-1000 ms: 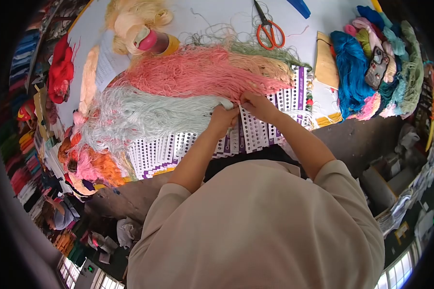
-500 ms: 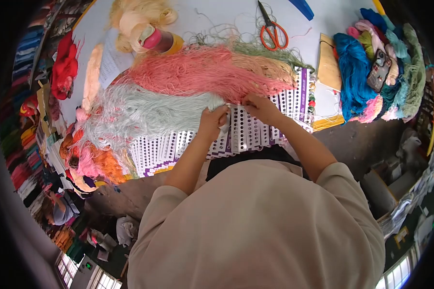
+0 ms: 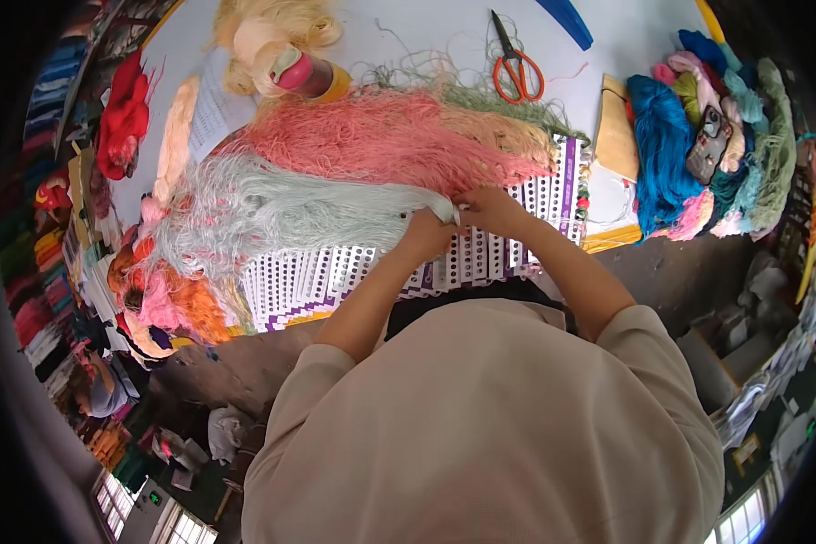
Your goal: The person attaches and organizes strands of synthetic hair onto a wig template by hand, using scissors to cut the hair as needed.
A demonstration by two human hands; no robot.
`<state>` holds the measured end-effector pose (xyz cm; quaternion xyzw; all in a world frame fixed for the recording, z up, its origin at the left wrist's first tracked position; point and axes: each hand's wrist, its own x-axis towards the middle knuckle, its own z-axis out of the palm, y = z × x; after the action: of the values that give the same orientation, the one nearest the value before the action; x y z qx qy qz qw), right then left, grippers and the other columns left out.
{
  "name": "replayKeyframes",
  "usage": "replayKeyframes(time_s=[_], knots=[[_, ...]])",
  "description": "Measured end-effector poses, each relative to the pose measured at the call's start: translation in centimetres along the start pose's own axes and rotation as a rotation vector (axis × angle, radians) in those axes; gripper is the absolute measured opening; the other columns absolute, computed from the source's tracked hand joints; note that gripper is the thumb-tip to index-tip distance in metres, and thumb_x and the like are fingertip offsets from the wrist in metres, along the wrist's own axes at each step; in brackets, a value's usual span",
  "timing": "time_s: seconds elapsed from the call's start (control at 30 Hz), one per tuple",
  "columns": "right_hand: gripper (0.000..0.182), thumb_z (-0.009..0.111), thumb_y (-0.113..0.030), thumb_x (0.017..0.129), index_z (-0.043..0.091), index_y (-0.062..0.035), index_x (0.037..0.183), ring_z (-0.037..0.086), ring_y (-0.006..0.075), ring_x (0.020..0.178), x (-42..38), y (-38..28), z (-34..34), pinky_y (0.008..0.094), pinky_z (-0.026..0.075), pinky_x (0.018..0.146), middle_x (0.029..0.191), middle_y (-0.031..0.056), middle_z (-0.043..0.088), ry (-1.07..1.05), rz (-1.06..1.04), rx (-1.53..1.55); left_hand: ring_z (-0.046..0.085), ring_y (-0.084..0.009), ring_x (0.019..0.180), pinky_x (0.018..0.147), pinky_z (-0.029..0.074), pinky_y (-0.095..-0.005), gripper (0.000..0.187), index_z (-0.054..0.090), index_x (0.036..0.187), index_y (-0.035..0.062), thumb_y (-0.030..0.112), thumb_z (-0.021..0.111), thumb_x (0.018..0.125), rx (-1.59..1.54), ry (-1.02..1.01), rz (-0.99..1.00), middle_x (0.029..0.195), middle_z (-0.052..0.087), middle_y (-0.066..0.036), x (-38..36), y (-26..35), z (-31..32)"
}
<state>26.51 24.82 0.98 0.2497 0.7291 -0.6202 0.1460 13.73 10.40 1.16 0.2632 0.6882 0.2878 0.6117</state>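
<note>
A long bundle of pale blue thread (image 3: 308, 213) lies across the table, its gathered end between my two hands. My left hand (image 3: 429, 234) is closed around that end from below. At the tip of the bundle, my right hand (image 3: 491, 212) pinches, its fingertips almost touching the left hand's. Below and beside both hands are white punched cards (image 3: 480, 257) with rows of holes and purple bands. Loose pink thread (image 3: 363, 136) is spread just beyond the pale bundle. The exact strands between my right fingertips are too small to make out.
Orange-handled scissors (image 3: 517, 74) and a blue tool (image 3: 567, 23) lie at the back. A thread cone (image 3: 308, 77) stands near cream thread (image 3: 267, 36). To the right are blue skeins (image 3: 657, 136) and a phone (image 3: 709, 145); orange thread (image 3: 199, 308) is at left.
My left hand has moved right with the pale thread end, up to my right hand. The right hand has stayed near its place, and the fingertips of both now meet.
</note>
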Motion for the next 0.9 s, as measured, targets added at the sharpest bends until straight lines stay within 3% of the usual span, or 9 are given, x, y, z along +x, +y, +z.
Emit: replayKeyframes(time_s=[0.1,0.17,0.27,0.37,0.43,0.53,0.67,0.73,0.9], knots=[[0.038,0.067,-0.036,0.084,0.062,-0.0173,0.116,0.064,0.0329,0.094,-0.8,-2.0,0.1,0.0455,0.051,0.079,0.094,0.0128,0.067,0.024,0.048,-0.544,0.048,-0.0095,0.045,0.040,0.034,-0.0264,0.020,0.063,0.090,0.0028,0.022,0.065,0.085,0.547,0.422,0.302,0.073,0.067,-0.008,0.1,-2.9,-2.2],[0.037,0.067,-0.036,0.084,0.061,-0.0192,0.116,0.064,0.0321,0.094,-0.7,-1.5,0.2,0.0450,0.051,0.079,0.095,0.0122,0.067,0.054,0.065,-0.525,0.049,-0.0080,0.048,0.041,0.032,-0.0248,0.021,0.062,0.084,0.0040,0.024,0.067,0.085,-0.367,0.221,-0.263,0.072,0.065,-0.008,-3.6,0.9,-6.5],[0.037,0.068,-0.036,0.083,0.061,-0.0218,0.116,0.064,0.0312,0.094,-0.4,-1.0,0.4,0.0443,0.051,0.078,0.097,0.0111,0.067,0.083,0.075,-0.482,0.043,-0.0039,0.051,0.042,0.027,-0.0179,0.019,0.062,0.092,0.0062,0.023,0.068,0.086,-0.762,0.392,-0.256,0.076,0.062,0.000,-9.5,2.1,-13.4],[0.037,0.067,-0.036,0.083,0.060,-0.0224,0.117,0.064,0.0307,0.095,-0.2,-0.4,0.5,0.0436,0.051,0.079,0.100,0.0107,0.067,0.082,0.074,-0.466,0.035,-0.0029,0.048,0.041,0.025,-0.0173,0.013,0.061,0.096,0.0072,0.020,0.061,0.093,-1.035,0.365,0.012,0.070,0.053,0.003,-14.4,0.4,-21.7],[0.036,0.066,-0.034,0.085,0.059,-0.0235,0.118,0.065,0.0301,0.094,0.2,-0.1,0.4,0.0442,0.050,0.079,0.100,0.0105,0.067,0.025,0.108,-0.424,0.031,-0.0028,0.046,0.039,0.024,-0.0175,0.018,0.060,0.104,0.0035,0.018,0.053,0.097,-1.244,0.622,0.217,0.069,0.053,0.001,-16.1,0.2,-24.7],[0.036,0.061,-0.029,0.087,0.057,-0.0213,0.122,0.066,0.0292,0.089,1.7,1.8,-0.2,0.0418,0.052,0.076,0.097,0.0107,0.068,0.059,-0.246,-0.469,0.033,-0.0039,0.043,0.039,0.024,-0.0188,0.031,0.060,0.117,0.0019,0.025,0.054,0.097,-0.619,1.125,0.013,0.084,0.068,-0.010,-17.6,3.2,-24.1],[0.052,0.056,-0.025,0.089,0.042,-0.0165,0.139,0.068,0.0269,0.082,4.7,-0.4,-4.8,0.0376,0.054,0.071,0.099,0.0142,0.068,-0.078,0.075,-0.024,0.034,-0.0038,0.042,0.039,0.021,-0.0192,0.034,0.061,0.113,0.0005,0.029,0.052,0.098,-0.570,0.873,-0.012,0.079,0.068,-0.011,-17.3,3.8,-20.4],[0.060,0.059,-0.026,0.089,0.037,-0.0182,0.144,0.068,0.0262,0.084,6.5,1.8,-5.4,0.0382,0.054,0.075,0.104,0.0159,0.068,0.342,-0.026,-0.024,0.033,-0.0041,0.041,0.040,0.023,-0.0197,0.033,0.061,0.110,0.0022,0.032,0.054,0.098,-0.629,0.788,0.080,0.074,0.065,-0.006,-16.4,3.5,-18.5],[0.052,0.062,-0.021,0.087,0.045,-0.0131,0.135,0.068,0.0274,0.085,4.7,0.0,-7.2,0.0360,0.053,0.075,0.099,0.0156,0.070,0.673,-0.105,-0.010,0.034,-0.0064,0.043,0.044,0.024,-0.0205,0.028,0.060,0.105,0.0011,0.028,0.052,0.099,-0.707,0.677,0.382,0.069,0.062,-0.009,-16.6,5.4,-14.5]])
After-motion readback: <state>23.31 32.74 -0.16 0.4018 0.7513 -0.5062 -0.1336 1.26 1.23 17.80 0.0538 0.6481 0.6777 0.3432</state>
